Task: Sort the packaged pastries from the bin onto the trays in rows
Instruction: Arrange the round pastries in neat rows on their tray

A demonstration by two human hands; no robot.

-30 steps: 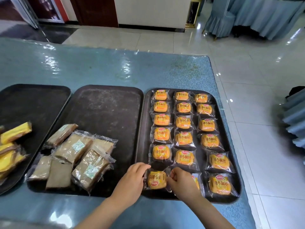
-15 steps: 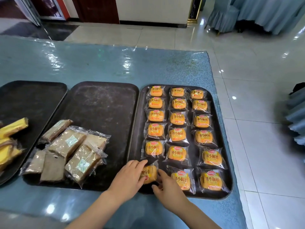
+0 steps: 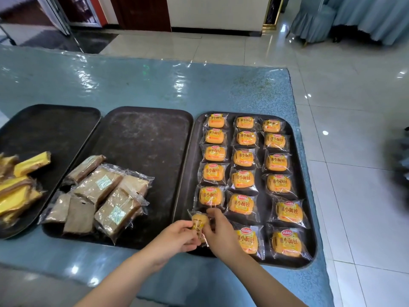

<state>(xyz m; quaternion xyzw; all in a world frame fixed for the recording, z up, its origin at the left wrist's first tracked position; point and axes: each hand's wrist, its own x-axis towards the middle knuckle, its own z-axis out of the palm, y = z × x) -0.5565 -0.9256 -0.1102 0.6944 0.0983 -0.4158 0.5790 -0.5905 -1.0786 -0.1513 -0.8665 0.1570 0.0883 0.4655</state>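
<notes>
Blue table (image 3: 132,85), glossy clear cover (glare patches) — three dark trays side by side on near part: left tray (image 3: 55,120), middle tray (image 3: 150,134), right tray (image 3: 294,156), edges almost touching.

Three trays side by side on worktop (image 3: 137,85). Right tray (image 3: 298,165): bun packs (image 3: 243,157) in three rows front to back. Middle tray (image 3: 141,147): cake slices (image 3: 97,185) piled near-left corner. Left tray (image 3: 48,129): bar packs (image 3: 20,185) heaped at near edge. Both hands at right tray's near-left corner.
</notes>
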